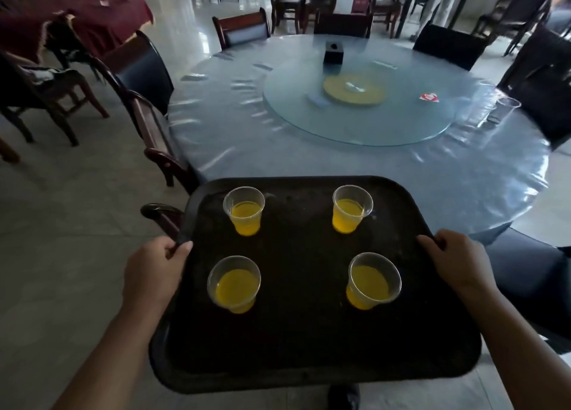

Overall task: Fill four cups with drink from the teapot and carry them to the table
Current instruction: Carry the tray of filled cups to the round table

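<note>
Head view: tray (pixel 309 332), black, carried at the near edge of the table (pixel 340 168). Grip: left hand (pixel 151 273) and right hand (pixel 457 264), fingers curled round the tray's left and right rims, thumbs on top. Load: far-left cup (pixel 244 210), far-right cup (pixel 352 208), near-left cup (pixel 234 283), near-right cup (pixel 374 279), one toward each tray corner, all part-filled with yellow drink. Hazards, judged: light cups may slide or tip if the tray tilts; chair (pixel 148 137) at the left rim may catch it; a hard set-down may slop drink.
</note>
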